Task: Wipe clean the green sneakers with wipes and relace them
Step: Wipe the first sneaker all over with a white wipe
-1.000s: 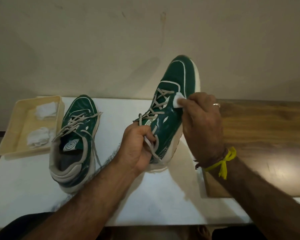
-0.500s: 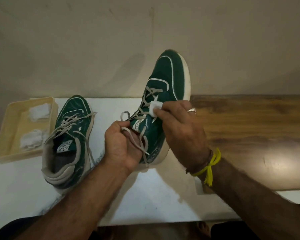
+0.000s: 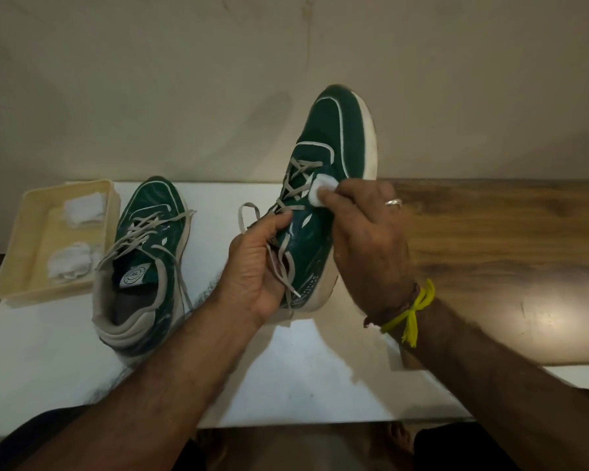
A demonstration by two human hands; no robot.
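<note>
Left hand (image 3: 255, 263) grips sneaker (image 3: 323, 185) at its collar; right hand (image 3: 368, 239) pinches wipe (image 3: 322, 190) against its side (wiping step); I judge relacing comes later.

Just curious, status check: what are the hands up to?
Left hand grips held sneaker. Right hand presses wipe beside laces. Nothing blocking.
</note>
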